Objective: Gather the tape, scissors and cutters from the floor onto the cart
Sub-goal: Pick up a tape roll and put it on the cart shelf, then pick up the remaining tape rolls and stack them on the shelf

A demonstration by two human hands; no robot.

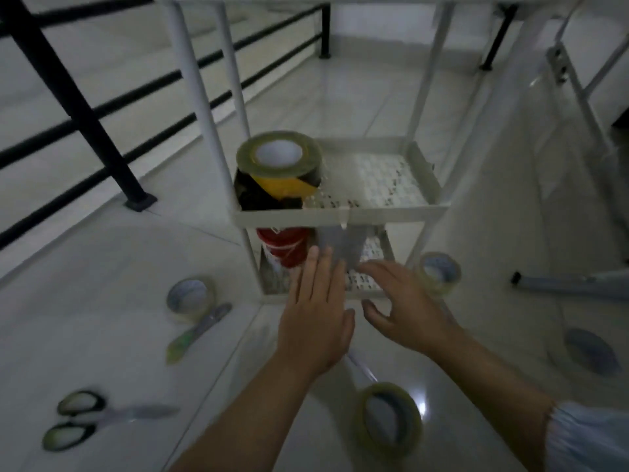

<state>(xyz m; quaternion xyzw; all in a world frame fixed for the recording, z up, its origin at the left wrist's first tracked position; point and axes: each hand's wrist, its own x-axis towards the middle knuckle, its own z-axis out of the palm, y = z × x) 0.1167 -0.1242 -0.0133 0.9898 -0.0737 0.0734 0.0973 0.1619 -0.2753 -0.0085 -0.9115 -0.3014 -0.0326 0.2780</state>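
Note:
The white cart (340, 212) stands ahead. A yellow-and-black tape roll (279, 165) sits on its middle shelf. On the bottom shelf are a red tape roll (284, 245) and a grey tape roll (342, 247). My left hand (315, 321) and my right hand (405, 308) reach to the bottom shelf with spread fingers, their fingertips at either side of the grey roll. On the floor lie clear tape rolls (190, 298) (439, 272) (388, 417), a cutter (199, 332) and black-handled scissors (98, 420).
Another tape roll (590, 352) lies on the floor at the right, with a grey bar-like object (571, 284) behind it. A black railing (85, 124) runs along the left. White table legs (585, 107) stand at the right. The white tiled floor is glossy.

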